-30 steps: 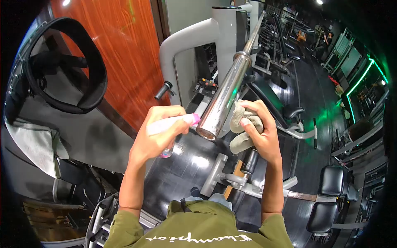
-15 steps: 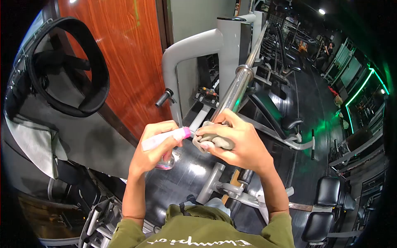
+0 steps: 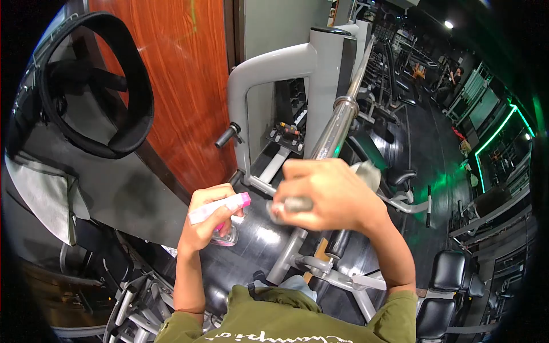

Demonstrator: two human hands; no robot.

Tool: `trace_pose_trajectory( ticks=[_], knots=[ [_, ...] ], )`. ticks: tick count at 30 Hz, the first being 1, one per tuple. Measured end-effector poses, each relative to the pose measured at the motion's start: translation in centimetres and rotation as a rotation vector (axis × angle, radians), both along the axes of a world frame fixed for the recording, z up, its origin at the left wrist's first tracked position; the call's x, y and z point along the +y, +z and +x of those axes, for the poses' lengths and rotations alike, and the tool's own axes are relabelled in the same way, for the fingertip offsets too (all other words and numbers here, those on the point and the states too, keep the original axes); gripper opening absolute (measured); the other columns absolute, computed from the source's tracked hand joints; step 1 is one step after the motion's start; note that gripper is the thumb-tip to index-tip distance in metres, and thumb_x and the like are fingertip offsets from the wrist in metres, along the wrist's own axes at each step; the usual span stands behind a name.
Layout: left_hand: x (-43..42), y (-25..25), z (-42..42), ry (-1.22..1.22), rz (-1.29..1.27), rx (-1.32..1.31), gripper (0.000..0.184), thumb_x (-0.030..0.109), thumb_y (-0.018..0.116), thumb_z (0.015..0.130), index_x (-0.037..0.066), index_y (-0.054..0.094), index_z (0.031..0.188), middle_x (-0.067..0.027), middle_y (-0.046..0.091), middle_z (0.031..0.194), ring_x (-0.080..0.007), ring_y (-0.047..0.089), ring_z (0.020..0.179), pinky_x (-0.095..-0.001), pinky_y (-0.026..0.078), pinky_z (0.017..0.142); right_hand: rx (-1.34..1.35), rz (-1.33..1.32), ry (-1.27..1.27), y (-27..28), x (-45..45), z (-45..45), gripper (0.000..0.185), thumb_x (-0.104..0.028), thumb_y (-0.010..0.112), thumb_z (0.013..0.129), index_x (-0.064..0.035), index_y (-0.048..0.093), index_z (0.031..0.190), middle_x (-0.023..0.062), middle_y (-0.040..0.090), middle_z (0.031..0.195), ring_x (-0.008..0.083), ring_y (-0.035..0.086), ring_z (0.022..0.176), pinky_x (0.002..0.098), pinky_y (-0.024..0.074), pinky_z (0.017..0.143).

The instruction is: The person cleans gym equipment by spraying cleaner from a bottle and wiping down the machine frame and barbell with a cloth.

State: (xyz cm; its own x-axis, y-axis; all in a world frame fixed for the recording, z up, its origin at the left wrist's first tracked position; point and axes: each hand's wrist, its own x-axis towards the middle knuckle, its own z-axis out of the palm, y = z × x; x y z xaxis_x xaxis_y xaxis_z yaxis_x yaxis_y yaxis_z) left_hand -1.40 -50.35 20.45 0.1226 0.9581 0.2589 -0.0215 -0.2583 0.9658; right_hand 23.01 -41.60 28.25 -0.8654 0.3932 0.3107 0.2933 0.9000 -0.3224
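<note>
My left hand [image 3: 200, 230] is wrapped around a spray bottle with a white and pink trigger head [image 3: 218, 209]. Its clear lower part shows below my fingers. My right hand [image 3: 334, 193] is closed on a grey-green cloth [image 3: 298, 204], smeared by motion, with a loose flap showing past the back of the hand. Right behind that hand lies the thick chrome sleeve of a barbell [image 3: 336, 130], sloping away to the upper right. The hand covers its near end, so I cannot tell whether the cloth touches it.
A grey machine frame [image 3: 240, 108] stands beside a red-brown wooden panel [image 3: 183, 86]. At left hangs a black lifting belt [image 3: 134, 123]. Padded benches [image 3: 449, 270] line the lower right, and a person [image 3: 456, 77] is far back.
My right hand has turned over and moved slightly right, the cloth now flapping out behind it. My left hand has shifted a little left and down with the spray bottle.
</note>
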Motion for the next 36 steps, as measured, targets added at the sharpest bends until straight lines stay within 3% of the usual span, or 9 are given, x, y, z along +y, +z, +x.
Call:
trace_pose_trajectory(
  ticks=[4, 9, 12, 18, 22, 24, 26, 30, 36],
  knots=[
    [0.1, -0.8, -0.4, -0.01, 0.009, 0.0, 0.028, 0.019, 0.059, 0.092, -0.007, 0.064, 0.084, -0.0088, 0.06, 0.079, -0.0098, 0.053, 0.047, -0.0242, 0.04, 0.046, -0.073, -0.009, 0.019, 0.8, 0.7, 0.6, 0.022, -0.036, 0.071, 0.083, -0.0156, 0.076, 0.086, 0.008, 0.059, 0.081, 0.0312, 0.064, 0.072, 0.0422, 0.0514, 0.066],
    [-0.3, -1.0, 0.0, -0.046, 0.01, -0.035, 0.029, 0.021, 0.06, 0.092, -0.007, 0.064, 0.085, -0.0082, 0.06, 0.079, -0.0096, 0.053, 0.047, -0.024, 0.04, 0.046, 0.228, 0.036, -0.232, -3.4, 5.7, 3.7, 0.022, -0.032, 0.072, 0.085, -0.0128, 0.077, 0.095, 0.009, 0.061, 0.086, 0.0286, 0.066, 0.075, 0.0384, 0.0533, 0.07],
    [-0.5, -1.1, 0.0, -0.041, 0.012, -0.043, 0.032, 0.024, 0.061, 0.092, -0.007, 0.064, 0.085, -0.0075, 0.059, 0.078, -0.0096, 0.053, 0.048, -0.0238, 0.039, 0.046, 0.497, 0.093, -0.363, -5.0, 4.7, 3.2, 0.019, -0.014, 0.078, 0.078, -0.0109, 0.076, 0.096, 0.0096, 0.064, 0.089, 0.0247, 0.065, 0.074, 0.0334, 0.0523, 0.068],
    [-0.1, -1.3, 0.8, 0.052, 0.086, -0.044, 0.025, 0.02, 0.069, 0.088, -0.003, 0.063, 0.081, -0.0042, 0.056, 0.075, -0.0076, 0.052, 0.051, -0.0232, 0.038, 0.048, 0.717, 0.169, -0.237, -9.3, -1.1, 2.2, 0.022, -0.013, 0.08, 0.073, -0.0133, 0.078, 0.094, 0.007, 0.061, 0.081, 0.0213, 0.061, 0.072, 0.0334, 0.0504, 0.065],
    [0.9, -1.7, 2.7, 0.223, 0.12, 0.068, 0.019, 0.014, 0.075, 0.083, -0.001, 0.063, 0.081, -0.0025, 0.054, 0.074, -0.007, 0.05, 0.061, -0.0243, 0.039, 0.056, 0.897, 0.163, -0.374, -12.5, 2.4, 3.0, 0.019, -0.01, 0.072, 0.081, -0.0095, 0.074, 0.1, 0.0093, 0.061, 0.088, 0.0211, 0.061, 0.08, 0.0336, 0.0498, 0.073],
    [1.3, -1.4, 4.2, 0.271, 0.132, 0.057, 0.019, 0.014, 0.076, 0.083, -0.001, 0.064, 0.083, -0.0026, 0.054, 0.074, -0.0082, 0.05, 0.068, -0.0251, 0.039, 0.061, 0.998, -0.003, -0.586, -13.1, 3.8, 2.4, 0.013, -0.007, 0.056, 0.095, -0.0027, 0.066, 0.103, 0.0103, 0.059, 0.096, 0.0219, 0.059, 0.087, 0.031, 0.046, 0.08],
    [2.2, -1.5, 5.3, 0.316, 0.246, 0.08, 0.015, 0.01, 0.071, 0.085, -0.001, 0.061, 0.082, -0.0019, 0.053, 0.076, -0.0057, 0.048, 0.056, -0.0227, 0.037, 0.051, 1.234, -0.167, -0.61, -14.3, 3.0, 0.0, 0.015, -0.008, 0.052, 0.099, -0.0005, 0.062, 0.107, 0.009, 0.057, 0.098, 0.0204, 0.056, 0.092, 0.0304, 0.0431, 0.085],
    [2.6, -0.8, 5.7, 0.3, 0.332, 0.193, 0.015, 0.006, 0.075, 0.082, -0.002, 0.062, 0.085, -0.0023, 0.055, 0.078, -0.0084, 0.051, 0.069, -0.0246, 0.04, 0.063, 1.173, 0.079, -0.595, -16.3, -2.7, -2.3, 0.019, -0.017, 0.051, 0.1, -0.0026, 0.059, 0.11, 0.0102, 0.056, 0.101, 0.0235, 0.054, 0.096, 0.0368, 0.0416, 0.091],
    [2.3, -0.4, 6.1, 0.298, 0.302, 0.233, 0.016, 0.003, 0.077, 0.08, -0.002, 0.064, 0.088, -0.003, 0.058, 0.078, -0.0089, 0.053, 0.071, -0.0251, 0.042, 0.065, 1.403, -0.064, -0.757, -17.8, -1.6, -5.2, 0.03, -0.023, 0.044, 0.106, -0.0023, 0.05, 0.127, 0.0122, 0.052, 0.126, 0.0245, 0.048, 0.122, 0.0391, 0.0335, 0.108]
  ],
)
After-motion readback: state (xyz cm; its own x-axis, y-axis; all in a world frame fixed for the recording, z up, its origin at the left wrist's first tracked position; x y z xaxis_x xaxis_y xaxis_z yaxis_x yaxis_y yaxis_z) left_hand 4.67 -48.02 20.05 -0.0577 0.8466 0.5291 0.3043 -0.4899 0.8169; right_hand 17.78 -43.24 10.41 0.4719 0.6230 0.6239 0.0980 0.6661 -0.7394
